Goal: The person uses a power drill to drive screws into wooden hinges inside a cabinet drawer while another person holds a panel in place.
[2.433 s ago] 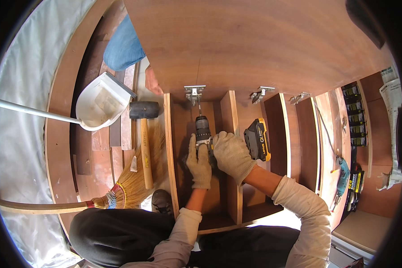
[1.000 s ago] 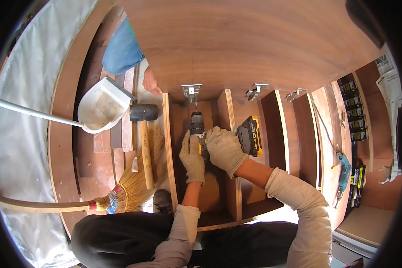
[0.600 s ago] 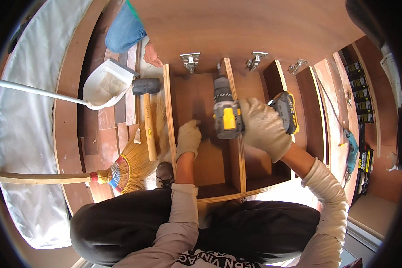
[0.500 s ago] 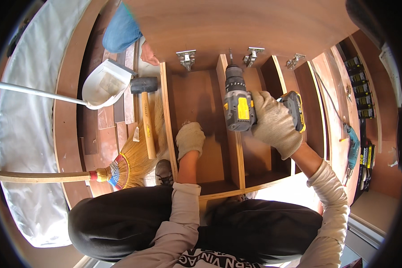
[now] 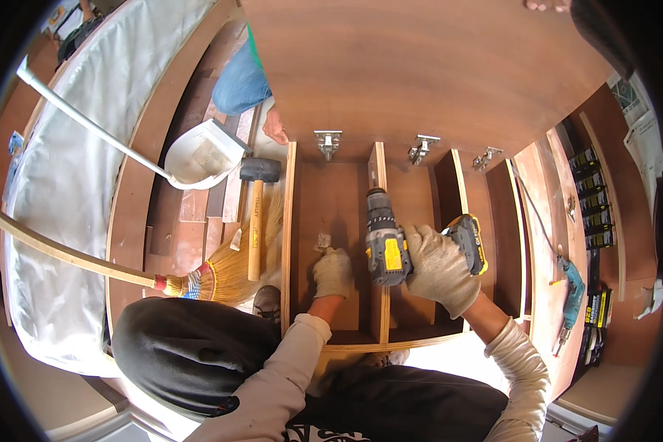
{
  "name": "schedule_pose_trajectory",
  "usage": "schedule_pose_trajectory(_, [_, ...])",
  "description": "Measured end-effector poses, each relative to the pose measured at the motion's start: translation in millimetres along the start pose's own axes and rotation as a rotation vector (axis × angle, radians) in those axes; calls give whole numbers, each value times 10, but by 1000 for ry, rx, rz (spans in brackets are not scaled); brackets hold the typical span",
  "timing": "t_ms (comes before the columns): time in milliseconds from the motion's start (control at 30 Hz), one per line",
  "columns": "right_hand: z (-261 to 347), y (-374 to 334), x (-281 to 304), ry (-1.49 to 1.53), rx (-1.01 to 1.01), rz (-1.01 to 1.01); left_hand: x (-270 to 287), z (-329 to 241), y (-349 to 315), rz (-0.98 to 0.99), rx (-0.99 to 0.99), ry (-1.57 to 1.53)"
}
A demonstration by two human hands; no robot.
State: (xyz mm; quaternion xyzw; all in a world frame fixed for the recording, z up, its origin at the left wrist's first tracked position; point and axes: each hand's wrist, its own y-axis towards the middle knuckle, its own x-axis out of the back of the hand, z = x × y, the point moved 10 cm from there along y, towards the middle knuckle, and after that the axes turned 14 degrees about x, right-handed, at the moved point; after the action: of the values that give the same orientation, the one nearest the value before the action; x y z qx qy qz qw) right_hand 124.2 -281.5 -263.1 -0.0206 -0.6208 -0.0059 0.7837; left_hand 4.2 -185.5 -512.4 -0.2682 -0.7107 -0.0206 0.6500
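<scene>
My gloved right hand (image 5: 442, 269) is wrapped round the grip of a yellow and black cordless drill (image 5: 387, 250). The drill lies over the divider of a brown wooden cabinet box (image 5: 384, 317), its bit pointing toward the far door panel (image 5: 435, 74). Down in the left compartment, my gloved left hand (image 5: 333, 272) has its fingers curled at a small pale crumpled packet (image 5: 323, 241). What its fingertips hold is hidden. Three metal hinges, among them a middle hinge (image 5: 423, 149), sit along the panel's near edge.
A rubber mallet (image 5: 255, 228), a straw broom (image 5: 232, 272) and a white dustpan (image 5: 205, 156) lie to the left. Another person's hand (image 5: 275, 125) is by the panel's left corner. At right lies a teal corded drill (image 5: 572, 295). Plastic sheeting (image 5: 59, 243) covers the far left.
The view has shifted, so the cabinet sits lower in it. The drill has drawn back from the door edge toward me. My left hand stays by the packet.
</scene>
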Motion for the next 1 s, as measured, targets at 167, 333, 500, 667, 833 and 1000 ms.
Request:
schedule_pose_trajectory(167, [186, 97, -53, -4, 82, 41, 182, 258, 58, -209, 56, -154])
schedule_pose_trajectory(333, [-72, -1, -135, 66, -24, 34, 832, 359, 130, -367, -10, -491])
schedule_pose_trajectory(500, [-158, 39, -101, 88, -25, -16, 610, 313, 209, 157, 127, -50])
schedule_pose_trajectory(667, [-52, 101, -38, 83, -23, 29, 75, 126, 5, 56, 68, -45])
schedule_pose_trajectory(833, [-18, 131, -182, 104, -14, 87, -54, 80, -43, 98, 36, -39])
schedule_pose_trajectory(1000, [-5, 185, -221, 140, -14, 104, -135, 92, 21, 116, 19, -93])
